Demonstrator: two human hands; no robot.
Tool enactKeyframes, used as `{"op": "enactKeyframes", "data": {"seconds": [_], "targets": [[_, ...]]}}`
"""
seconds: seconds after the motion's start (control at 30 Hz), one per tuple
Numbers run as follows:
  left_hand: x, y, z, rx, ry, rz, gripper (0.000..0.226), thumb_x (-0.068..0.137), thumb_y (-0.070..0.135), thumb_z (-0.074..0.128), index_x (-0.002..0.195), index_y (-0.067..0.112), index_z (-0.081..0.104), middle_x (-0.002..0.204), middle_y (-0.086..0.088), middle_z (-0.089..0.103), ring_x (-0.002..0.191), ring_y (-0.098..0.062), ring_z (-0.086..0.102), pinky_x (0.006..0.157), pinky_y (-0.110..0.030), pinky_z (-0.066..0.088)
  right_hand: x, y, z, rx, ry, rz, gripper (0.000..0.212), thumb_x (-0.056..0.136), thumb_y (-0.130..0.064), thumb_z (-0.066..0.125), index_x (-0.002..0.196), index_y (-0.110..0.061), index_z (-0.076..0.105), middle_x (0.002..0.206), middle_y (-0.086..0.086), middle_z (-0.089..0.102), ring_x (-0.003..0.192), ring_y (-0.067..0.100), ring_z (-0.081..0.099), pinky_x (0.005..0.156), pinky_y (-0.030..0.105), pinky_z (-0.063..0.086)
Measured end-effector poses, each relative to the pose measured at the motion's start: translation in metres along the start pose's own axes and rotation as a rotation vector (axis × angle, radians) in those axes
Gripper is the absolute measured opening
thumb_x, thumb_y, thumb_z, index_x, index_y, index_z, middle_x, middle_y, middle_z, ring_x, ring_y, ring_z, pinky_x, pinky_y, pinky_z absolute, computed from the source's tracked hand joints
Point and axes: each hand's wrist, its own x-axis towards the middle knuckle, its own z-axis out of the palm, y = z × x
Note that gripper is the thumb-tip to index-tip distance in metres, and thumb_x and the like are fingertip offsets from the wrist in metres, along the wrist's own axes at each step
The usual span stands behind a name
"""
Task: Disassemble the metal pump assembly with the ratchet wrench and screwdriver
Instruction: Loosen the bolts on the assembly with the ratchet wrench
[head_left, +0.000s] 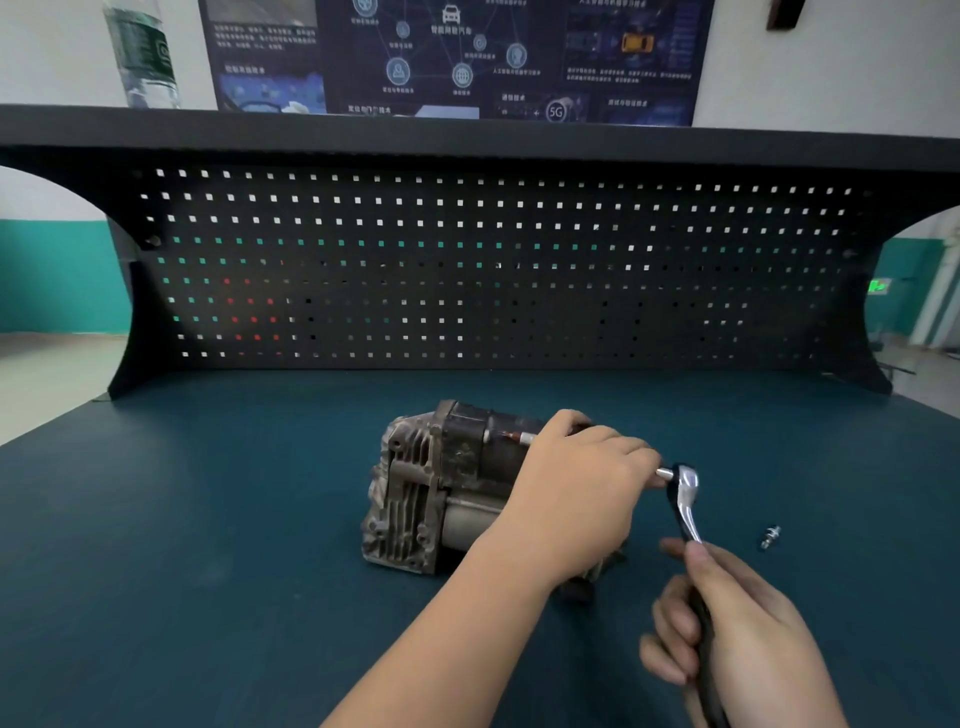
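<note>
Writing shows on the dark blue poster (457, 57) on the wall behind the table: only "5G" in a small ring can be read, and the rest is too blurry. A clear bottle (144, 52) with a green label stands on the black shelf (519, 137) above the pegboard (493, 265); its label words are too soft to read and its top is cut off by the picture edge.

The metal pump assembly (431, 493) sits on the blue table (208, 519), about in the middle, nearer the back edge than the front. It is grey and dirty, with ribs on its left end. Its right end is hidden behind the left hand (576, 488).

The left hand lies over the right part of the pump with fingers curled down. Its fingertips meet the short shiny bar at the head of the ratchet wrench (687, 499). It is hard to tell if the fingers pinch that bar or only touch it. A thin red and silver piece pokes out above the knuckles; what it is cannot be told.

The right hand (737, 623) wraps its grip round the black handle of the ratchet wrench, thumb along the top. The handle's end runs off the bottom edge.

A small shiny bolt (770, 536) lies alone on the table, to the right of the wrench.
</note>
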Motion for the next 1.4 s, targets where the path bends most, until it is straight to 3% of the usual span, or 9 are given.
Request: {"op": "enactKeyframes", "data": {"seconds": [0.47, 0.83, 1.03, 1.1, 1.23, 1.3, 1.4], "targets": [[-0.004, -0.001, -0.002, 0.016, -0.062, -0.012, 0.015, 0.093, 0.022, 0.047, 0.098, 0.026, 0.06, 0.099, 0.011, 0.065, 0.101, -0.008, 0.056, 0.091, -0.027, 0.03, -0.004, -0.004, 0.003, 0.072, -0.01, 0.085, 0.023, 0.099, -0.006, 0.042, 0.088, 0.009, 0.055, 0.039, 0.007, 0.025, 0.029, 0.012, 0.021, 0.04, 0.019, 0.028], [-0.006, -0.004, -0.002, -0.029, -0.102, -0.026, 0.015, 0.088, 0.024, 0.058, 0.1, 0.027, 0.067, 0.124, 0.014, 0.062, 0.113, -0.005, 0.056, 0.093, -0.029, 0.035, -0.005, -0.008, 0.007, 0.066, -0.027, 0.114, 0.024, 0.099, -0.008, 0.042, 0.088, 0.008, 0.055, 0.038, 0.006, 0.027, 0.027, 0.012, 0.021, 0.038, 0.017, 0.028], [0.002, -0.009, -0.013, -0.1, -0.067, -0.055, 0.025, 0.098, 0.031, 0.044, 0.112, 0.024, 0.064, 0.135, 0.009, 0.055, 0.122, -0.012, 0.051, 0.085, -0.032, 0.038, 0.002, -0.018, 0.0, -0.122, -0.044, -0.022, 0.033, 0.1, -0.023, 0.043, 0.085, 0.001, 0.06, 0.039, 0.007, 0.029, 0.031, 0.013, 0.022, 0.039, 0.021, 0.028], [0.004, -0.011, -0.019, -0.163, -0.053, -0.113, 0.024, 0.098, 0.032, 0.045, 0.11, 0.023, 0.064, 0.133, 0.01, 0.056, 0.119, -0.014, 0.054, 0.082, -0.032, 0.042, 0.003, -0.021, 0.0, -0.173, -0.063, -0.094, 0.034, 0.098, -0.027, 0.044, 0.079, -0.007, 0.064, 0.04, 0.007, 0.031, 0.031, 0.015, 0.022, 0.037, 0.022, 0.029], [0.005, -0.01, -0.022, -0.166, -0.065, -0.181, 0.023, 0.098, 0.036, 0.041, 0.098, 0.023, 0.06, 0.112, 0.007, 0.067, 0.092, -0.021, 0.062, 0.074, -0.037, 0.046, 0.004, -0.013, 0.002, -0.256, -0.08, -0.199, 0.036, 0.099, -0.027, 0.041, 0.073, -0.018, 0.065, 0.041, 0.005, 0.033, 0.031, 0.016, 0.025, 0.038, 0.024, 0.03], [0.003, -0.01, -0.018, -0.129, -0.089, -0.17, 0.024, 0.098, 0.036, 0.04, 0.099, 0.024, 0.06, 0.111, 0.006, 0.067, 0.095, -0.019, 0.061, 0.081, -0.036, 0.044, 0.004, -0.003, 0.001, -0.217, -0.049, -0.183, 0.036, 0.1, -0.024, 0.041, 0.073, -0.015, 0.064, 0.041, 0.006, 0.032, 0.03, 0.015, 0.025, 0.037, 0.023, 0.029], [0.0, -0.014, -0.012, -0.089, -0.124, -0.11, 0.026, 0.099, 0.034, 0.039, 0.101, 0.023, 0.062, 0.116, 0.007, 0.066, 0.115, -0.012, 0.055, 0.093, -0.032, 0.038, 0.003, 0.012, 0.0, -0.148, -0.015, -0.126, 0.035, 0.101, -0.021, 0.041, 0.077, -0.007, 0.061, 0.04, 0.008, 0.03, 0.029, 0.014, 0.024, 0.038, 0.022, 0.029]]}}
